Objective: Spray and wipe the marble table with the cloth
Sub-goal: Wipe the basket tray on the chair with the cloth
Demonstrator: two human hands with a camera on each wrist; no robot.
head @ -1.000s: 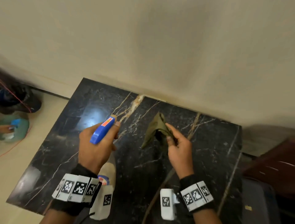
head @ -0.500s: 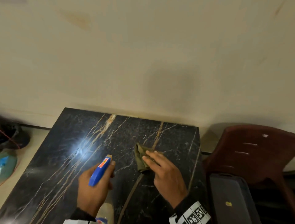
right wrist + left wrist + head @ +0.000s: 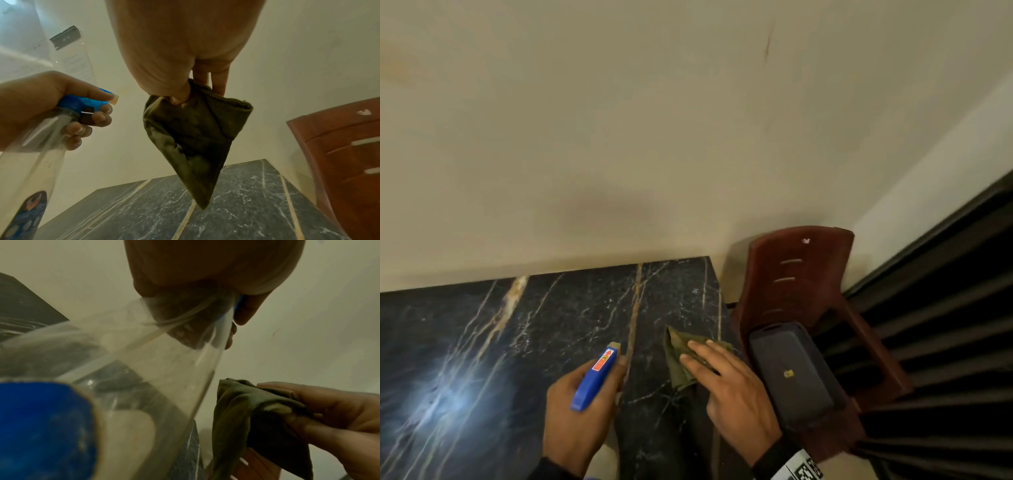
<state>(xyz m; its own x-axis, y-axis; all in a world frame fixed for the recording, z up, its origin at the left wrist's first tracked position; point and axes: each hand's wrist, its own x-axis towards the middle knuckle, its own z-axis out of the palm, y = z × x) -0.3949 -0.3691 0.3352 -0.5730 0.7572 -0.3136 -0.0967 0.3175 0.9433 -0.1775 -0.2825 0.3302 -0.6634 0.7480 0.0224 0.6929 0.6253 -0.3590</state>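
- So, left hand (image 3: pixel 575 414) is wrapped round a clear spray bottle (image 3: pixel 30 154), blue nozzle (image 3: pixel 595 378) aimed forward.
- Right hand (image 3: pixel 736 387) pinches an olive cloth (image 3: pixel 191 139), dangling above the black marble table (image 3: pixel 551 325).
- Further back, brown plastic chair (image 3: pixel 801 274) beside the table.

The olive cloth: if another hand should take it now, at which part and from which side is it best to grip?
Probably the hanging tip of the olive cloth, taken from below. The right hand pinches its bunched top edge, and the rest tapers down to a free point above the marble table. The left side is crowded by the left hand with the spray bottle.
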